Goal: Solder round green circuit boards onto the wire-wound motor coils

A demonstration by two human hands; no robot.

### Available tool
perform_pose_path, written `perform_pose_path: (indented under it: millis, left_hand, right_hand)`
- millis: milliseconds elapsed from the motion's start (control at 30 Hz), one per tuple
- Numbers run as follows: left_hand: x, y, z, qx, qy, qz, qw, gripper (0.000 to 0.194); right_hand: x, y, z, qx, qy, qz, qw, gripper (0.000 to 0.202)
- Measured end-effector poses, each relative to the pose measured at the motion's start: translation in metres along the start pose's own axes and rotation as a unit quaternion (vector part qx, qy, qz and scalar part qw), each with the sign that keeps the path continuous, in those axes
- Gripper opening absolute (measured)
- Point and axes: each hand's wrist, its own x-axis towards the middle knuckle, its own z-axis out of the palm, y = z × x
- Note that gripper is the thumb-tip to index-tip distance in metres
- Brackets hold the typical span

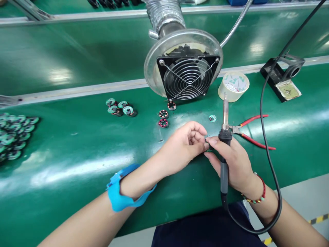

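My left hand (185, 145) is closed, thumb and fingers pinching a small green circuit board (209, 149), mostly hidden by the fingers. On its other side, the thumb and fingertips of my right hand (236, 163) meet the same piece. A soldering iron (224, 175) is also held in my right hand, its metal tip pointing away from me. Just beyond the hands lies a loose round circuit board (212, 118). Red-handled cutters (253, 132) rest to the right of the iron. Left of the loose board are several small copper-wound motor cores (163, 122).
A fume extractor fan (189, 80) hangs over the bench's back. Tape (233, 87) and an iron stand (282, 79) are at the back right. Several board-topped cores (120, 107) stand left of centre; a larger pile (15, 135) lies far left. The iron's cable (262, 103) loops past my right arm.
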Motion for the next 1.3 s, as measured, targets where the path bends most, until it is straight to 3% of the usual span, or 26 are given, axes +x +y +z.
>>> perform_pose_path:
  millis: [67, 133, 200, 300, 400, 500, 633, 733, 900, 1000, 1167, 1300]
  left_hand:
    - [-0.003, -0.003, -0.005, 0.131, 0.007, 0.069, 0.989, 0.025]
    - [-0.006, -0.008, -0.010, 0.292, 0.005, 0.134, 0.947, 0.039]
    - [-0.008, -0.015, -0.012, 0.405, -0.025, 0.159, 0.900, 0.042]
    - [-0.009, -0.028, -0.010, 0.460, -0.033, 0.173, 0.870, 0.026]
    - [-0.009, -0.041, -0.002, 0.467, 0.024, 0.191, 0.863, 0.019]
    - [-0.010, -0.049, 0.005, 0.457, 0.070, 0.193, 0.865, 0.015]
    - [-0.012, -0.052, 0.004, 0.438, 0.068, 0.189, 0.876, 0.021]
    - [-0.013, -0.048, -0.002, 0.414, 0.050, 0.186, 0.890, 0.024]
    - [-0.013, -0.041, -0.013, 0.365, 0.031, 0.171, 0.915, 0.008]
    - [-0.012, -0.039, -0.016, 0.320, 0.011, 0.177, 0.931, 0.011]
    - [-0.009, -0.038, -0.014, 0.231, 0.003, 0.181, 0.956, 0.012]
    - [-0.007, -0.036, -0.010, 0.218, 0.009, 0.162, 0.962, 0.012]
  right_hand:
    - [-0.001, 0.002, -0.001, 0.012, 0.012, 0.035, 0.999, 0.047]
    - [-0.001, 0.005, -0.002, 0.044, 0.038, 0.080, 0.995, 0.049]
    - [-0.001, 0.008, -0.003, 0.074, 0.059, 0.115, 0.989, 0.054]
    - [-0.001, 0.009, -0.005, 0.108, 0.046, 0.132, 0.984, 0.058]
    - [-0.002, 0.006, -0.004, 0.154, -0.007, 0.122, 0.980, 0.059]
    - [-0.001, 0.001, -0.002, 0.203, -0.068, 0.107, 0.971, 0.058]
    - [-0.002, 0.000, 0.002, 0.219, -0.112, 0.106, 0.964, 0.053]
    - [-0.004, 0.003, 0.004, 0.197, -0.110, 0.120, 0.967, 0.056]
    - [-0.004, 0.003, 0.006, 0.145, -0.108, 0.112, 0.977, 0.054]
    - [-0.001, 0.003, 0.007, 0.131, -0.113, 0.109, 0.979, 0.053]
    - [0.001, 0.003, 0.006, 0.127, -0.121, 0.112, 0.978, 0.054]
    - [-0.001, 0.001, 0.005, 0.118, -0.076, 0.096, 0.985, 0.057]
